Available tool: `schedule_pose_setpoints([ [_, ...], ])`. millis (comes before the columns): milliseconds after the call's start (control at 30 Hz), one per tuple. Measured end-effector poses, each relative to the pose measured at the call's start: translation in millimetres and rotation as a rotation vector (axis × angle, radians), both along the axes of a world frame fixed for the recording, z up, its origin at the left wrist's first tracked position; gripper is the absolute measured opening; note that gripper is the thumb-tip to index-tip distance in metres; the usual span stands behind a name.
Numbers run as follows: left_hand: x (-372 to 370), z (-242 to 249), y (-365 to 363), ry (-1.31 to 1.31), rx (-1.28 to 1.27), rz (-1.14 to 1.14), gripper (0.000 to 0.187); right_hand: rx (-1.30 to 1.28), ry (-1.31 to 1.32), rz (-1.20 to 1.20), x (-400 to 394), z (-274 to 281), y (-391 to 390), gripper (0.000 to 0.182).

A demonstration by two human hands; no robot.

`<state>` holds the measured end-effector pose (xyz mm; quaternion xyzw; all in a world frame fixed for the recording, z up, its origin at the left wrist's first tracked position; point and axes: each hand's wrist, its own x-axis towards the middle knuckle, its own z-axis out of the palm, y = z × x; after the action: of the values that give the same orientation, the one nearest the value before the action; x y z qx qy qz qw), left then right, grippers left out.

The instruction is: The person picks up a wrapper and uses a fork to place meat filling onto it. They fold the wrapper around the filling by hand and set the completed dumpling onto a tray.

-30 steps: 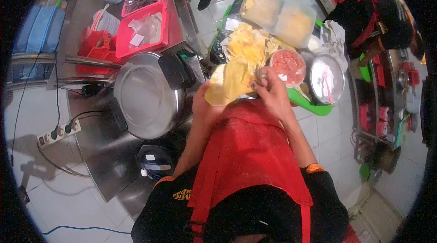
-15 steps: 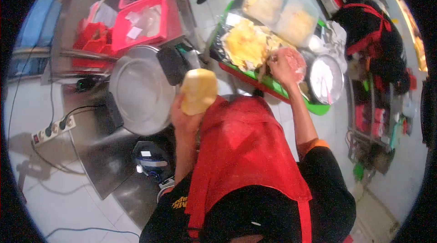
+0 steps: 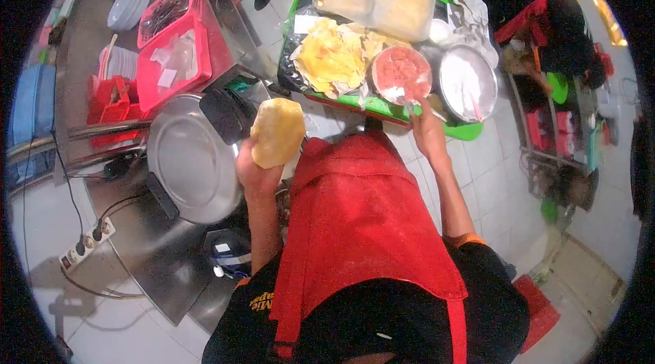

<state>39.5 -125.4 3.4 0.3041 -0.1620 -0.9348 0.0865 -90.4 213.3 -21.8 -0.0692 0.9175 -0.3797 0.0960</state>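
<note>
My left hand (image 3: 258,167) is closed on a stack of round yellow dough wrappers (image 3: 278,133), held up in front of the apron. My right hand (image 3: 428,133) is at the near right rim of a bowl of pink minced meat (image 3: 401,72). Its fingers are bent together; a thin, pale piece shows at the tips, too small to name. Left of the meat, loose yellow wrappers (image 3: 331,55) lie heaped on black plastic. To its right stands a metal bowl of white powder (image 3: 467,84) with a pink-handled utensil in it.
Two clear plastic containers (image 3: 404,12) stand behind the wrappers on the green tray (image 3: 464,131). A big round metal lid (image 3: 192,159) is on my left, near pink baskets (image 3: 176,67) on a steel counter. Another person in a red apron (image 3: 529,16) is at the upper right.
My right hand has come back from over the minced meat to the bowl's near rim. The left hand still holds the wrappers. The whole view has shifted slightly.
</note>
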Motion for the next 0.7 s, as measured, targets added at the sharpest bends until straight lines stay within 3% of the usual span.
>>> schedule_pose_setpoints([
  [67,-3,2,1,0.177,0.059,-0.115,0.046,0.003,0.049,0.028,-4,-20,-6,0.036],
  [200,4,0,3,0.18,0.067,-0.152,0.048,0.012,0.064,0.047,-18,-46,-27,0.037],
  [300,18,-10,3,0.014,-0.039,-0.066,0.047,-0.028,0.179,0.022,-25,-72,-35,0.033],
  [367,21,1,11,0.055,0.059,-0.067,0.047,0.005,0.131,0.029,-28,-81,-37,0.031],
  [500,32,-10,9,-0.033,0.046,0.008,0.047,0.037,0.123,0.063,-23,-77,-29,0.028],
  [567,32,-13,10,0.083,0.062,-0.02,0.045,0.067,0.173,0.145,-20,-75,-18,0.026],
  [700,24,6,22,-0.009,0.054,0.014,0.045,0.004,0.163,0.155,-17,-66,1,0.026],
])
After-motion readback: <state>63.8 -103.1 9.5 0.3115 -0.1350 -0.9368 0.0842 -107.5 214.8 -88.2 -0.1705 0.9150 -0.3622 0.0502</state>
